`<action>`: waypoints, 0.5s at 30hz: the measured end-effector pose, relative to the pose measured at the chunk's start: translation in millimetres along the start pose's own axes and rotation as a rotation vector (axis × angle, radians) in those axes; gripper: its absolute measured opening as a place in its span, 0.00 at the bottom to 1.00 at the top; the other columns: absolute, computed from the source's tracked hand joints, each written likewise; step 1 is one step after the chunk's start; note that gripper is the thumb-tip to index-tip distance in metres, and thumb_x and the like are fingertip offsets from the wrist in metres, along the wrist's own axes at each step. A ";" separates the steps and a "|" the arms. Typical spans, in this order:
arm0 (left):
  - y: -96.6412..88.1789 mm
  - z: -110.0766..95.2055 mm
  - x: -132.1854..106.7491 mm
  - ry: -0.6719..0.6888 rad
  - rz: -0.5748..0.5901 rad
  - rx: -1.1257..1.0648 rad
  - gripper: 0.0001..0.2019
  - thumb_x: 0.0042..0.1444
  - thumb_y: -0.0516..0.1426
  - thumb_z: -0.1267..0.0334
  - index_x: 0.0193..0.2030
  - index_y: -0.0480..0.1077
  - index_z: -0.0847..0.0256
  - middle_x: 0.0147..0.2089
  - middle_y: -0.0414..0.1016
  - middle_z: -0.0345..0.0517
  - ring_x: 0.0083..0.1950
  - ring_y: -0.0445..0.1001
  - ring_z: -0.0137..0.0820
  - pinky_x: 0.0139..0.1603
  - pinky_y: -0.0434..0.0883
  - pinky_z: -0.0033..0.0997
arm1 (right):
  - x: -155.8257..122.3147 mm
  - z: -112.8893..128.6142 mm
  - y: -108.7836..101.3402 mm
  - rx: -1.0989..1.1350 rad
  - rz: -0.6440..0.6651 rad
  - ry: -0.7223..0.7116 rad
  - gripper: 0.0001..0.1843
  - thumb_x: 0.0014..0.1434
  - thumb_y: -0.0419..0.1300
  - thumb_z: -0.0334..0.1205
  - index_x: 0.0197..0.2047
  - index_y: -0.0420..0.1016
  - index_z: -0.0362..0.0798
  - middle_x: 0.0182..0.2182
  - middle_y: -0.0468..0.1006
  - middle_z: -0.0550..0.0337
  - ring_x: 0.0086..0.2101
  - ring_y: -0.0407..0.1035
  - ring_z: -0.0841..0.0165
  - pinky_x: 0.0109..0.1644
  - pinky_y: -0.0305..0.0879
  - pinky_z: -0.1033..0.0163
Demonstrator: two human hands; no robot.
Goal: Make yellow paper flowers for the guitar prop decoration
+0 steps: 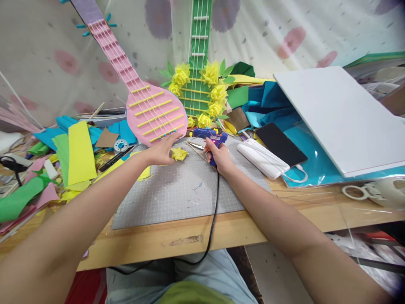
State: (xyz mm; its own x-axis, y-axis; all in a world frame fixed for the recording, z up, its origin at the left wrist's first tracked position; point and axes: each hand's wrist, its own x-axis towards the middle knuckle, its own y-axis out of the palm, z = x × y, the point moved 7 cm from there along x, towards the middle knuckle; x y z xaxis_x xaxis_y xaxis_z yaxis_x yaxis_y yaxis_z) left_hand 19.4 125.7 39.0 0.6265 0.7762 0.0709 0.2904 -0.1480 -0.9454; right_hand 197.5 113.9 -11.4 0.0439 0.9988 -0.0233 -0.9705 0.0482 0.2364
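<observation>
My right hand (221, 157) is wrapped round the handle of a blue hot glue gun (209, 134), whose nozzle points left. A pair of scissors (198, 145) lies just beside it. My left hand (161, 150) stretches its fingers over the lower edge of a pink paper lute-like instrument (158, 109) with yellow strips and white strings; whether it presses on it I cannot tell. Under that hand's thumb, a yellow paper flower (179, 154) lies on the grey cutting mat (190, 194). Behind stands a green instrument (198, 95) ringed with yellow paper flowers.
Crepe paper scraps (81, 152) and a tape roll (120, 145) crowd the left. At right are a white power bank (262, 158), a black phone (281, 143), a white board (344, 118) and white-handled scissors (356, 192). The gun's black cord (215, 211) drops over the table edge.
</observation>
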 end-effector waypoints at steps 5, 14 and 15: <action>9.9 6.0 5.1 -0.001 0.061 -0.116 0.47 0.40 0.58 0.67 0.67 0.38 0.57 0.67 0.46 0.60 0.56 0.66 0.39 0.49 0.67 0.36 | -1.0 0.8 0.8 0.004 0.016 0.001 0.23 0.44 0.60 0.60 0.24 0.63 0.48 0.14 0.65 0.67 0.12 0.53 0.79 0.15 0.51 0.69; 0.6 1.2 -21.8 -0.328 -0.136 -0.081 0.52 0.36 0.64 0.49 0.66 0.41 0.56 0.59 0.59 0.58 0.47 0.70 0.41 0.45 0.67 0.38 | -0.6 1.5 0.8 0.006 0.005 -0.011 0.23 0.43 0.60 0.61 0.23 0.63 0.47 0.18 0.69 0.65 0.13 0.53 0.79 0.15 0.53 0.70; -0.2 0.3 -25.3 -0.344 -0.146 -0.086 0.52 0.35 0.64 0.48 0.66 0.44 0.56 0.58 0.60 0.57 0.45 0.70 0.40 0.44 0.67 0.38 | -0.3 1.1 0.6 -0.002 0.004 -0.013 0.23 0.43 0.60 0.61 0.23 0.63 0.47 0.18 0.69 0.65 0.13 0.53 0.79 0.15 0.53 0.70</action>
State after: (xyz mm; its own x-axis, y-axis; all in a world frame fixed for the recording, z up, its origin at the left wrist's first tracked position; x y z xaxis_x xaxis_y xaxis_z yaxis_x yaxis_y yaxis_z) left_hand 3.3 106.3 37.3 0.2991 0.9510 0.0783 0.4276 -0.0602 -0.9020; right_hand 197.1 113.7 -10.2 0.0436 0.9990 -0.0095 -0.9712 0.0447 0.2341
